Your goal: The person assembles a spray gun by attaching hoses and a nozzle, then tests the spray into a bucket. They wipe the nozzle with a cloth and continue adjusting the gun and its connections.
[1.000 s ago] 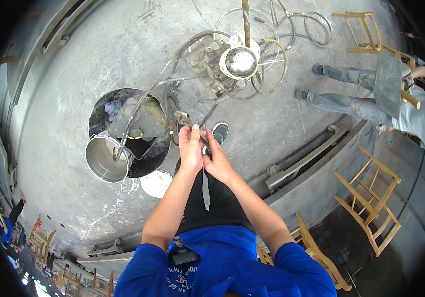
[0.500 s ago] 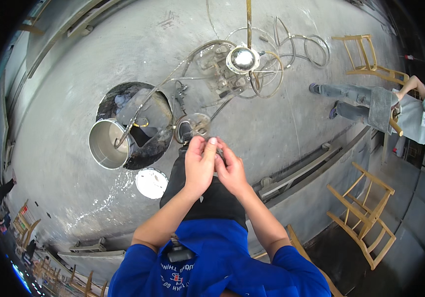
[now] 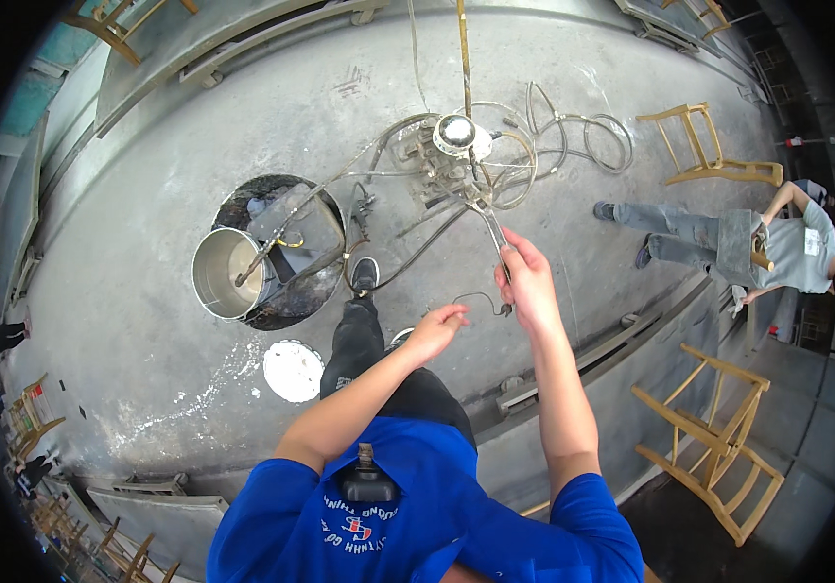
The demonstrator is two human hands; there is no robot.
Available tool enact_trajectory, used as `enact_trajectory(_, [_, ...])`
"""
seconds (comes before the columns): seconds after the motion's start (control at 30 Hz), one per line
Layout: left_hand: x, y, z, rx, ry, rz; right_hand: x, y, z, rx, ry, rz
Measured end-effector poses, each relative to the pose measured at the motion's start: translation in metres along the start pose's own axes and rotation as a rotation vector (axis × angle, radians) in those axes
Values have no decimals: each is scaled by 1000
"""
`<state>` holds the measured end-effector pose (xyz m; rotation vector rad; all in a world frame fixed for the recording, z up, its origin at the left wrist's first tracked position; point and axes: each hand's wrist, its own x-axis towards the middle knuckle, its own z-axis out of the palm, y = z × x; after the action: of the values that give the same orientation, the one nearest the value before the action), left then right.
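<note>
My right hand (image 3: 531,289) is raised, its fingers wrapped round the handle of a metal wrench (image 3: 495,231). The wrench's head reaches up to the lower side of a paint-spattered pump machine (image 3: 434,167); whether they touch I cannot tell. Lower and to the left is my left hand (image 3: 436,333), thumb and fingers pinched together. Close by its fingertips a thin dark wire (image 3: 481,294) curves toward a small dark piece (image 3: 506,310) below my right hand. Whether the left fingers hold this wire is unclear.
A metal bucket (image 3: 230,275) stands beside a round dark basin (image 3: 318,255) with hoses over it. A white round lid (image 3: 293,370) lies on the floor. Looped hoses (image 3: 605,143) lie near the pump. Wooden chairs (image 3: 714,437) and a person (image 3: 787,248) are to the right.
My hands, together in front of me before, have parted. The right has moved up and right, showing the wrench toward the pump; the left has shifted slightly right and lower.
</note>
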<state>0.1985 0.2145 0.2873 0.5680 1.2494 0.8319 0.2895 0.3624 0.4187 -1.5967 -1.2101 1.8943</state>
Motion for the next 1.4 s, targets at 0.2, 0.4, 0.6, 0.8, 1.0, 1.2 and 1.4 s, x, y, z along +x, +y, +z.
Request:
enact_trajectory(0.2, [27,-62,-21,-52,-99,-188,98,7,11,-62,-37,193])
enact_trajectory(0.4, [56,-76,-94,-247,97,-281,178,11,24,-137,40,301])
enact_trajectory(0.6, [114,-56,-167,-221,305,-184,230,-9,25,-158,20,491])
enact_trajectory(0.8, [209,-4,-224,180,366,172,262,-36,23,-305,-36,642])
enact_trajectory(1.0, [256,26,-222,155,242,56,286,-51,10,-377,-174,756])
enact_trajectory(1.2, [264,38,-203,255,390,268,313,-54,-10,-396,-305,851])
enact_trajectory(1.4, [275,61,-224,590,297,423,339,-52,-21,-466,-385,851])
